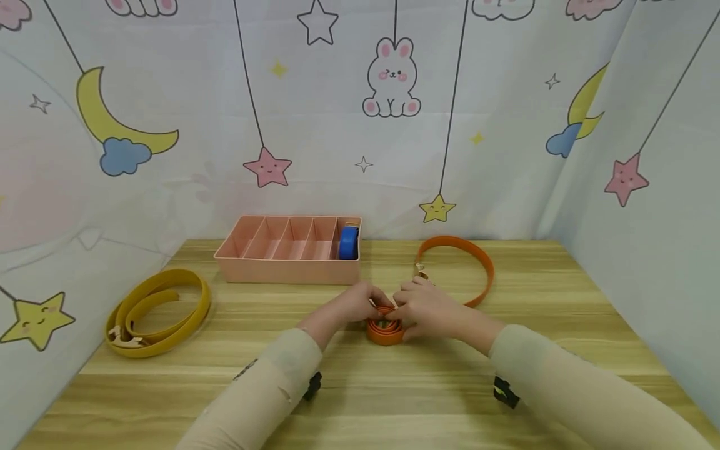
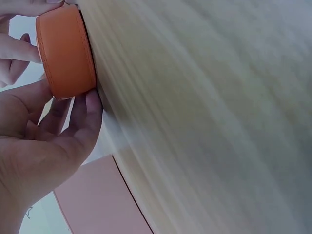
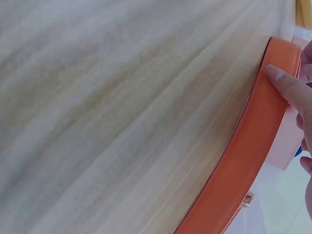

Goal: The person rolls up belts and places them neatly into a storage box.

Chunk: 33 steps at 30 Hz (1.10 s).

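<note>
Between both hands, near the middle of the table, an orange belt (image 1: 385,338) stands on its edge, partly wound into a tight coil. Its unwound length (image 1: 488,269) loops out behind the right hand, with a gold-coloured metal fitting at the far end. My left hand (image 1: 360,302) grips the coil's left side; in the left wrist view, its fingers curl around the orange belt (image 2: 68,53). From the right, my right hand (image 1: 430,310) pinches the coil. Its thumb presses the outside of the orange belt (image 3: 253,131) in the right wrist view, while its other fingers are partly hidden.
A pink compartment box (image 1: 289,272) stands at the back, with a coiled blue belt (image 1: 349,244) in its rightmost compartment. A loosely looped yellow belt (image 1: 204,300) with a gold-coloured buckle lies at left. Patterned cloth (image 1: 506,181) hangs behind the wooden table (image 1: 394,406).
</note>
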### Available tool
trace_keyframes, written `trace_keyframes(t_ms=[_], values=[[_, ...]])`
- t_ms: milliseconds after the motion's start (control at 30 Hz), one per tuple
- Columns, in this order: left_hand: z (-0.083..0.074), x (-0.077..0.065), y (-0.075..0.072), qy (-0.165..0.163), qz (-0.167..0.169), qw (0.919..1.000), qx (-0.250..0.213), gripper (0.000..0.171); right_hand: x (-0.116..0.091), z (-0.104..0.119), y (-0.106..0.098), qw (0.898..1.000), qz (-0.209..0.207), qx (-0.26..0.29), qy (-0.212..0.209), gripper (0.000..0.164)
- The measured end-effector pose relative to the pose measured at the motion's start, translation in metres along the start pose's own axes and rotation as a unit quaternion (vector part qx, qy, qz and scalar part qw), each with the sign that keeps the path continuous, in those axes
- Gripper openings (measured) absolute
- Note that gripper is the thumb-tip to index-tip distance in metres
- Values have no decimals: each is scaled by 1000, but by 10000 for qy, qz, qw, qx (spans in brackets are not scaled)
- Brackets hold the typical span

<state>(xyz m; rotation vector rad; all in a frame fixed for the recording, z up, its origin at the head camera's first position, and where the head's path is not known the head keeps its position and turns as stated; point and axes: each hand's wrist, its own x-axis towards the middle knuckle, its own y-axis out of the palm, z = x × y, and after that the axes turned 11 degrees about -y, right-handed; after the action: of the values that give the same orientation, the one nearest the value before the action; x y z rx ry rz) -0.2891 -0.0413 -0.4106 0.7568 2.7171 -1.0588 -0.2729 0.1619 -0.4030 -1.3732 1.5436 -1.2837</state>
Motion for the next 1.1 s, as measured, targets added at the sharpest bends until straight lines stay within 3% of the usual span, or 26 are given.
trace_keyframes(t_ms=[167, 300, 600, 733, 833, 967, 1100], values=[[3, -1, -4, 150, 199, 9997, 29, 25, 2, -2, 0, 9990, -277, 77, -334, 32], [7, -1, -10, 26, 185, 9997, -173, 26, 11, -1, 0, 9985, -302, -65, -458, 23], [10, -4, -14, -714, -655, 9948, -329, 21, 28, 0, 3, 9999, -38, 133, 57, 23], [5, -8, -9, -1244, -1145, 9852, -279, 24, 34, 3, 4, 9978, 39, 398, 523, 24], [2, -9, -6, -1452, -1485, 9781, -148, 24, 38, 6, 4, 9949, 77, 502, 868, 22], [-3, -5, -4, -1216, -1612, 9793, 113, 18, 40, 9, 4, 9944, 153, 340, 984, 22], [-7, 1, -6, -913, -1355, 9854, 473, 17, 38, 10, 5, 9965, 86, 152, 814, 26]])
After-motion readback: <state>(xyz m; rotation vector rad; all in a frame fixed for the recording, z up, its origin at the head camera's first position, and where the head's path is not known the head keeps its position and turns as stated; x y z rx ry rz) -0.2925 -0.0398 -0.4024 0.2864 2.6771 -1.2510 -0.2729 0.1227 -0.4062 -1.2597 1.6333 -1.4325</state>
